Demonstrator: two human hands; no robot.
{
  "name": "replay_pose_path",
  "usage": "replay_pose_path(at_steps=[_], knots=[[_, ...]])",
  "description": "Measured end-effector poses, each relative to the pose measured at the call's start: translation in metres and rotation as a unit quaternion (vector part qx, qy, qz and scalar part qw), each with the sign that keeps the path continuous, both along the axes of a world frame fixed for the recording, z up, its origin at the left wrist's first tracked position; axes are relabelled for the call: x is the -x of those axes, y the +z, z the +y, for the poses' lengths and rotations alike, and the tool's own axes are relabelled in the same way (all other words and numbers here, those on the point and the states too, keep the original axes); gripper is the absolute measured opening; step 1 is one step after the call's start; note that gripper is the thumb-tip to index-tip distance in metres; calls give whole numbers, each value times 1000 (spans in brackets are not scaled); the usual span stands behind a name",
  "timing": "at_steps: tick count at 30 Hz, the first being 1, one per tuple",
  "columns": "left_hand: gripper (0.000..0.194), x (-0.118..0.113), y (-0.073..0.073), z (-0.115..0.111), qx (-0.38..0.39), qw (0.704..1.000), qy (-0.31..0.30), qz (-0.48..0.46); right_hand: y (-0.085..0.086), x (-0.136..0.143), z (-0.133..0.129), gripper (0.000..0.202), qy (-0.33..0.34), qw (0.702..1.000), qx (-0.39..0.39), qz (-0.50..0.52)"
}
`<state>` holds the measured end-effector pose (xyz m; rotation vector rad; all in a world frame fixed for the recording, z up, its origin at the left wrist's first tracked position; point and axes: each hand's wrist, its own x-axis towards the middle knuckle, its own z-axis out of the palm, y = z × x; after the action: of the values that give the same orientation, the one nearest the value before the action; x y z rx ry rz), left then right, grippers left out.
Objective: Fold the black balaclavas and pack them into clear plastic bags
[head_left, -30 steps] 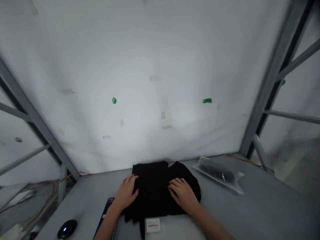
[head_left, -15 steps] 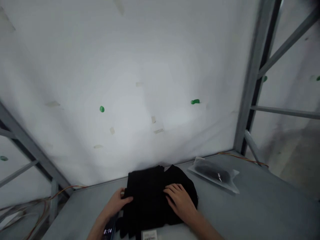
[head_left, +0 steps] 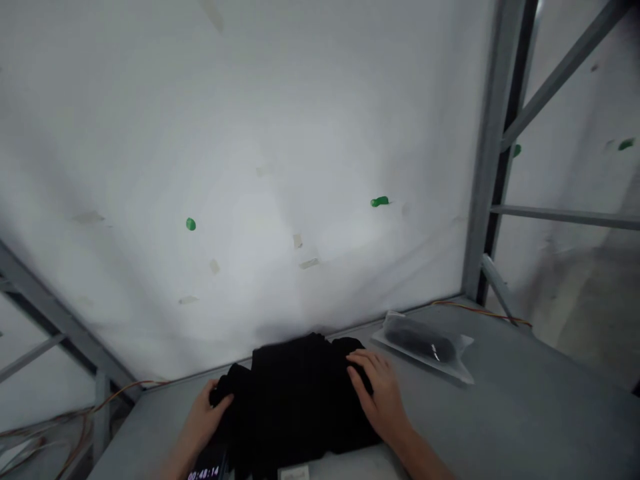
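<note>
Head view, six o'clock: cloth (head_left: 295, 397) lies on the bench (head_left: 520, 393), its nine-o'clock edge pinched by the left hand (head_left: 204, 417), likely to control that side, while the right hand (head_left: 384, 397) (unclenched, perhaps steadying) rests at three, near the pouch (head_left: 420, 341).

left hand (head_left: 206, 412), its fingers partly hidden by black cloth (head_left: 295, 400), phone (head_left: 213, 460) and white label (head_left: 294, 473) cut off below

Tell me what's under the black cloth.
The grey table shows around the black cloth, and a white label shows at its near edge; whether that reaches underneath cannot be told. Anything fully beneath is covered.
</note>
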<state>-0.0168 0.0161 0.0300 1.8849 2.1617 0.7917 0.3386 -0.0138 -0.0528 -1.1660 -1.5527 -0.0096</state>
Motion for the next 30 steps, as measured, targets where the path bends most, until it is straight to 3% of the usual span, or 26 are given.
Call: replay_pose_path(at_steps=[3, 7, 9, 10, 12, 15, 18, 20, 23, 26, 28, 30], knots=[[24, -24, 5, 3, 11, 999, -27, 20, -3, -11, 6, 21, -21, 999, 11, 24], [38, -105, -17, -7, 25, 996, -60, 52, -9, -13, 10, 22, -25, 999, 29, 6], [47, -136, -28, -15, 90, 989, -84, 84, -11, -11, 9, 23, -34, 999, 37, -5], [49, -142, -32, -19, 101, 987, -97, 76, -12, -11, 9, 23, -37, 998, 41, -8], [49, -133, -37, -26, 71, 991, -105, 46, -12, -10, 9, 24, -38, 998, 47, -11], [43, -87, -45, -34, -27, 997, -57, 53, -11, -9, 9, 25, -29, 998, 52, -7], [38, -51, -58, -41, -14, 995, -41, 86, -10, -9, 10, 24, -20, 998, 57, 4], [38, -48, -67, -43, 4, 995, -41, 89, -10, -9, 10, 24, -16, 998, 60, 12], [38, -66, -67, -40, 26, 997, -6, 68, -10, -10, 10, 24, -17, 998, 63, 23], [34, -108, -48, -35, -15, 1000, -2, 14, -10, -11, 10, 27, 2, 997, 73, 38], [30, -147, -36, -36, -76, 996, -40, 5, -11, -11, 10, 28, 26, 994, 90, 57], [20, -187, -31, -39, -73, 986, -148, 22, -14, -10, 11, 32, 38, 988, 120, 84]])
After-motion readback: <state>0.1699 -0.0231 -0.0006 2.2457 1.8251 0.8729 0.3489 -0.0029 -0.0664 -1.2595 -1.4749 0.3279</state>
